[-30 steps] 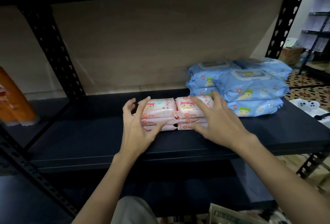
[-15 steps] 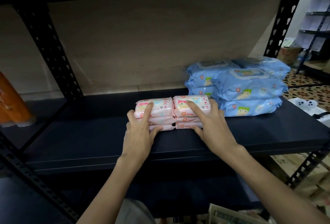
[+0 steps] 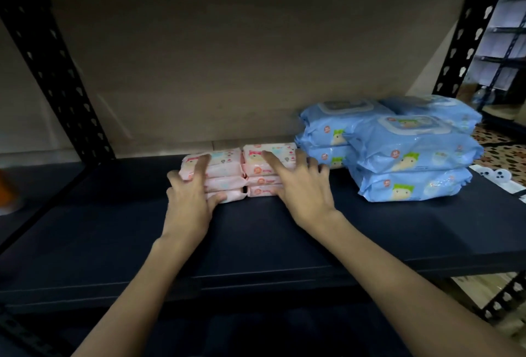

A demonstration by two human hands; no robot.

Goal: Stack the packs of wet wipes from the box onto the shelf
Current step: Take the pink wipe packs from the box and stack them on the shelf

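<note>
On the dark shelf (image 3: 113,242), mid-depth, 2 stacks of pink packs (image 3: 225,174) sit side by side, touching, w/ bigger blue packs (image 3: 404,154) just beside them on the right. Left hand (image 3: 189,200) has fingers spread over the left stack's front & top, thumb at its base; right hand (image 3: 301,185) lies flat, fingers wide, on the right stack. Packs look soft, light, slick film, so prob best held by the flat faces or ends, not squeezed. Vs 0.5 s ago: both hands and stacks sit a bit deeper on the shelf, grip about the same.
</note>
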